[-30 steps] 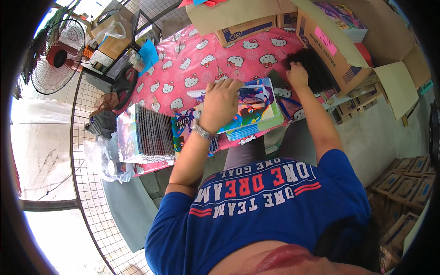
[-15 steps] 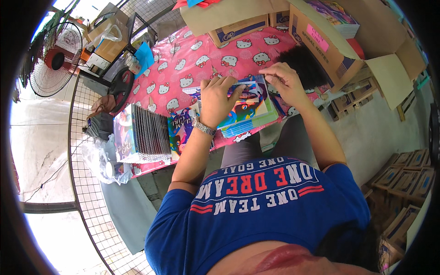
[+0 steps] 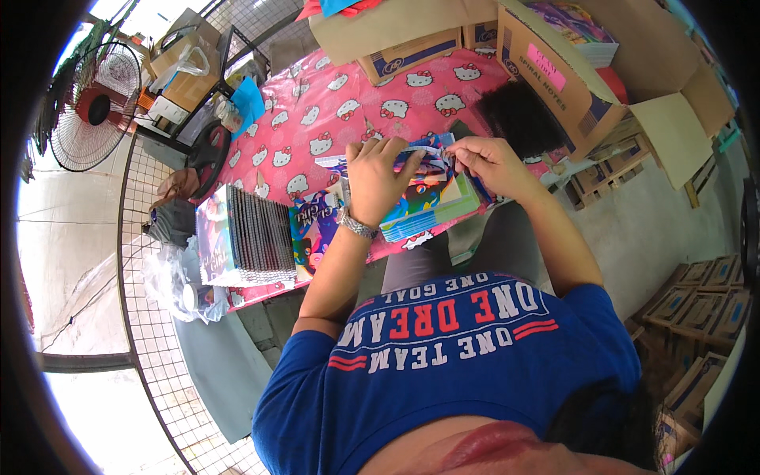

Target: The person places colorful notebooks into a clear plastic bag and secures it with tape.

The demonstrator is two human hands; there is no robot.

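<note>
A notebook point(image 3: 431, 190) with a bright multicoloured cover lies in front of me, on top of other notebooks with light blue and green edges. My left hand point(image 3: 378, 178) rests over its upper left part, fingers bent at the far edge and thumb on the cover, gripping it. At the far right corner my right hand point(image 3: 492, 165) pinches the notebook's lifted purple edge between thumb and fingertips. Whether a wire is also in that pinch is too small to tell. Left of my wrist lies another colourful notebook point(image 3: 313, 226), beside a leaning row of spiral-bound notebooks point(image 3: 257, 237).
A pink patterned cloth covers the table point(image 3: 332, 103). A pile of black bristly strands point(image 3: 518, 117) sits right of my hands. Cardboard boxes point(image 3: 554, 95) stand behind it. A fan point(image 3: 96, 109) and plastic bags point(image 3: 178, 277) are at left; stacked boxes point(image 3: 697, 305) are at lower right.
My right hand has moved slightly down and left, its fingers closing into a pinch at the notebook's corner. The purple edge there now looks lifted and bent. My left hand stays nearly in place.
</note>
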